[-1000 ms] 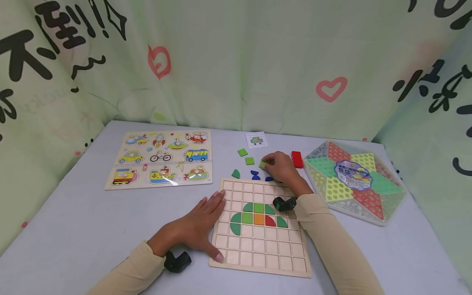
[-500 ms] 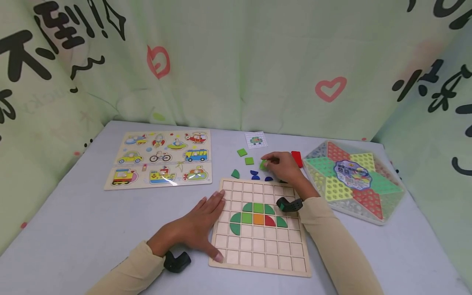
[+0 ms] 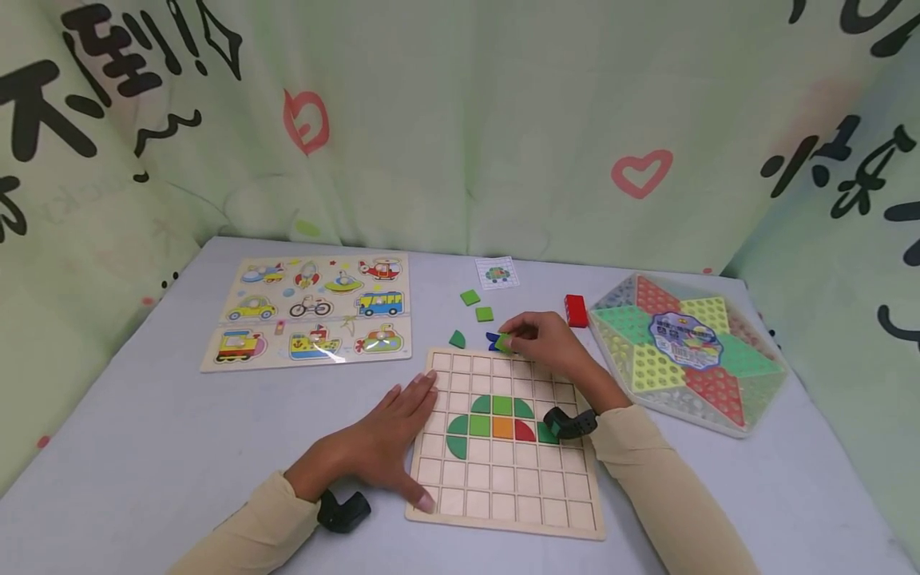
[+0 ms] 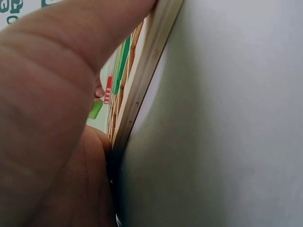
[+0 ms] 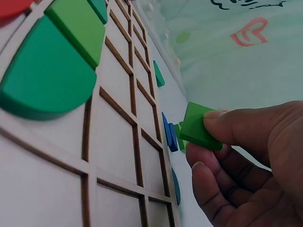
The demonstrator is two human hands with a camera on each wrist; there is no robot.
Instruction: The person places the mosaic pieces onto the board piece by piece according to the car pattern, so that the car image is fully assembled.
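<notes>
My right hand [image 3: 542, 343] pinches a light green square tile [image 5: 196, 126] between thumb and fingers, just past the far edge of the wooden grid board [image 3: 510, 487]. My left hand [image 3: 388, 439] rests with spread, straight fingers along the board's left edge, thumb at the near corner. Set in the board's cells are dark green quarter-round pieces [image 3: 457, 446], light green squares [image 3: 479, 425], an orange square [image 3: 502, 428] and a red quarter-round piece [image 3: 525, 431]. The right wrist camera covers part of a green piece at the right end of the row.
Beyond the board lie two loose green squares [image 3: 470, 297], a green quarter-round piece [image 3: 457, 339], blue pieces [image 5: 168, 132] and a red block [image 3: 576, 311]. A picture card [image 3: 497, 273] lies behind them. A vehicle puzzle [image 3: 309, 311] is on the left, a hexagonal game box [image 3: 690, 351] on the right.
My right hand has lifted the green square tile from the loose pieces and carried it toward the board, uncovering the red block. The left hand stays in place on the board.
</notes>
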